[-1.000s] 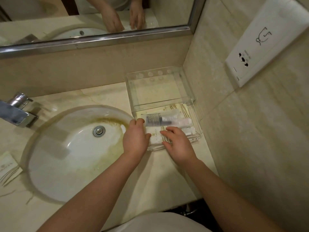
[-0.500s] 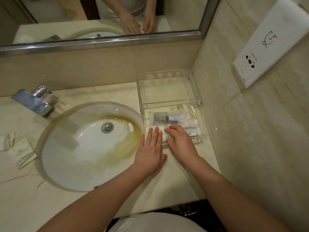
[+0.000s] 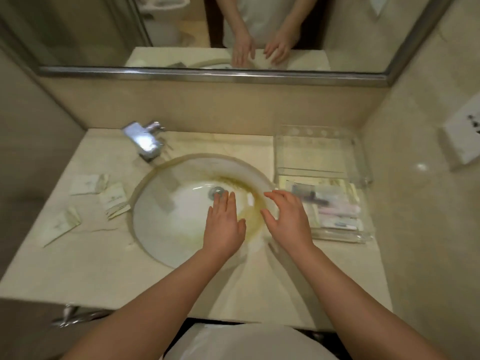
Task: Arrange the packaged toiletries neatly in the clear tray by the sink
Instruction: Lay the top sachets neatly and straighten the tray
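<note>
the left hand (image 3: pixel 224 224) hovers flat over the sink basin (image 3: pixel 171 229), fingers straight and close together, holding nothing. the right hand (image 3: pixel 288 222) hangs over the basin's right rim, fingers spread and loosely bent, also empty; blur hides whether it touches the rim. right of the basin, the clear tray (image 3: pixel 363 175) holds the packaged toiletries (image 3: pixel 337 211) in its near part. left of the basin lie three paper sachets (image 3: pixel 115 201). behind the basin stands the chrome faucet (image 3: pixel 145 142).

The print on the paper packets (image 3: pixel 115 201) is too blurred to read.
</note>
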`<state>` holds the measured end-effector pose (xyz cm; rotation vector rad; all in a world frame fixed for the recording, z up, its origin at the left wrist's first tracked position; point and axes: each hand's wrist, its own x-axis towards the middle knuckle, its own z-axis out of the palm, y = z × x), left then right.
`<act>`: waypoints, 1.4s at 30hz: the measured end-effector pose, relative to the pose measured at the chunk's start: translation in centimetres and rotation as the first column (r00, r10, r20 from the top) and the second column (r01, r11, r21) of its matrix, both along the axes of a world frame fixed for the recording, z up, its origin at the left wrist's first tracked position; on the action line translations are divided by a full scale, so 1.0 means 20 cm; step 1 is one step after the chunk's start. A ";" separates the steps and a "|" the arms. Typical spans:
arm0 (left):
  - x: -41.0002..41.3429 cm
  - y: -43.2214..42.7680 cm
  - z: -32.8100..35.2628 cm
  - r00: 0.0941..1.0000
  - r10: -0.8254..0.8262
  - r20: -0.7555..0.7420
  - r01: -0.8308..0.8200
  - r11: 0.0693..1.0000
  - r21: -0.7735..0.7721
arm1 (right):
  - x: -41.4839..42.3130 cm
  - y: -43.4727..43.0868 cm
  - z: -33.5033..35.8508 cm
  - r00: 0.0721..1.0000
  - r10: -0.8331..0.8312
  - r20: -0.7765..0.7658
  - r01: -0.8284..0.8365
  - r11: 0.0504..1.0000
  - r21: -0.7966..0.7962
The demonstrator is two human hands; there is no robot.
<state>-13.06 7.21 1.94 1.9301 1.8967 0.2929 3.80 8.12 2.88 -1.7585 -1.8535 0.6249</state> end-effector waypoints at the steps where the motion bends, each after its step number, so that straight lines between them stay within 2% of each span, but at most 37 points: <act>1: -0.10 -0.01 0.00 0.999 0.038 0.014 -0.038 0.999 0.007 | -0.11 0.01 0.00 0.999 0.054 -0.003 -0.054 0.998 -0.011; 6: -0.71 -0.08 -0.04 0.961 0.256 0.105 -0.261 0.965 0.039 | -0.73 0.04 -0.04 0.953 0.303 0.003 -0.301 0.947 -0.109; 9: -1.12 -0.11 -0.08 0.930 0.341 0.138 -0.353 0.932 0.080 | -1.11 0.07 -0.07 0.934 0.357 0.012 -0.350 0.920 -0.174; 12: -1.54 -0.13 -0.11 0.882 0.437 0.175 -0.462 0.876 0.140 | -1.48 0.13 -0.09 0.957 0.288 -0.018 -0.284 0.927 -0.246; 17: -2.03 -0.06 -0.12 0.813 0.578 0.072 -0.582 0.802 0.134 | -1.88 0.28 -0.11 0.983 0.173 0.059 -0.148 0.941 -0.304; 23: -2.25 -0.01 -0.16 0.821 0.565 -0.085 -0.571 0.814 -0.108 | -2.10 0.36 -0.14 0.970 0.108 0.216 -0.041 0.956 -0.291; 26: -2.29 0.02 -0.17 0.833 0.547 -0.080 -0.551 0.811 -0.198 | -2.14 0.37 -0.16 0.934 0.114 0.339 -0.009 0.955 -0.296; 28: -2.31 0.03 -0.17 0.861 0.505 -0.061 -0.505 0.834 -0.224 | -2.16 0.38 -0.17 0.926 0.103 0.363 0.021 0.947 -0.321; 32: -2.34 0.09 -0.16 0.884 0.452 0.121 -0.431 0.887 -0.163 | -2.15 0.38 -0.19 0.966 0.027 0.259 0.085 0.907 -0.413; 35: -2.32 0.30 -0.10 0.915 0.361 0.181 -0.344 0.932 -0.118 | -2.12 0.35 -0.17 0.999 -0.051 0.015 0.052 0.880 -0.472; 37: -2.29 0.47 -0.09 0.954 0.260 0.149 -0.242 0.962 -0.124 | -2.08 0.33 -0.14 0.987 -0.121 -0.110 0.054 0.876 -0.479; 39: -2.27 0.59 -0.12 0.988 0.145 0.055 -0.135 0.979 -0.152 | -2.03 0.31 -0.10 0.962 -0.183 -0.202 0.059 0.863 -0.502; 42: -2.22 0.65 -0.16 0.995 0.044 -0.095 -0.057 0.988 -0.144 | -1.90 0.27 -0.02 0.922 -0.293 -0.252 0.108 0.822 -0.560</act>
